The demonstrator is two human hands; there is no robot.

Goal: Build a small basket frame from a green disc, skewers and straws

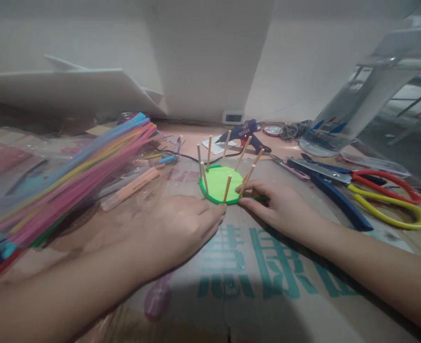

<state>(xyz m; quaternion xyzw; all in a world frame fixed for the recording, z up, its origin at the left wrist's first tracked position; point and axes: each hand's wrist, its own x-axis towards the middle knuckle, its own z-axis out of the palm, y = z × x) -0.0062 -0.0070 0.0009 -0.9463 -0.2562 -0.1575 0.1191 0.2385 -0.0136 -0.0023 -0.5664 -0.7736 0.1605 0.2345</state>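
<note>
A round, light green disc (224,183) lies on the printed cardboard, with several thin wooden sticks (228,189) standing up around its edge. A darker green strip (215,199) runs along the rim, and its loose end passes out to the right beneath my right hand. My left hand (185,221) rests at the near edge of the disc, fingers together, fingertips touching the strip near the front stick; what they hold is hidden. My right hand (271,200) pinches the green strip between thumb and fingers at the disc's right edge.
Coloured strips (88,176) in plastic lie at the left. Behind the disc are a glue gun (246,133) and a small display (233,117). Scissors (389,190), blue-handled pliers (339,202) and a clear container (360,105) are at the right.
</note>
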